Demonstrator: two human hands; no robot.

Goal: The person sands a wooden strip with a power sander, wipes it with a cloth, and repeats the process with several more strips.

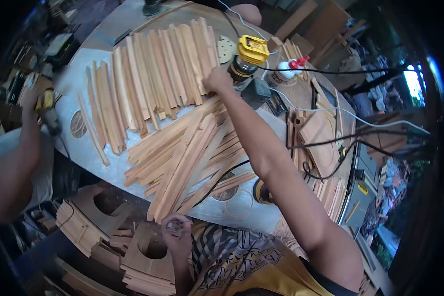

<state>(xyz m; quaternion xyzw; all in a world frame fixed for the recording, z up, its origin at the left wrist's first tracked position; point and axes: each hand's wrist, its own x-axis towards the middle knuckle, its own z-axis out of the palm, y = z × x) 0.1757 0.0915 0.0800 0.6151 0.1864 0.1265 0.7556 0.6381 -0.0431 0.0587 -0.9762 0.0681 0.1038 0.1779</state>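
Observation:
My right hand (217,79) reaches far across the round table (84,74), fingers curled on the end of a wooden strip (202,59) in the fanned row of strips. A yellow and black sander (249,55) stands just right of that hand. A loose pile of longer wooden strips (182,158) lies under my forearm. At the table's near edge my left hand (177,229) is curled into a fist, just past the pile's lower end. I cannot tell whether it holds anything.
Another person's arm (15,163) at the left holds a yellow tool (45,104). Black and white cables (340,143) cross the right side, over curved wooden pieces (320,133). Stacked wooden blocks with round holes (148,251) sit below the table. A sanding disc (225,49) lies by the sander.

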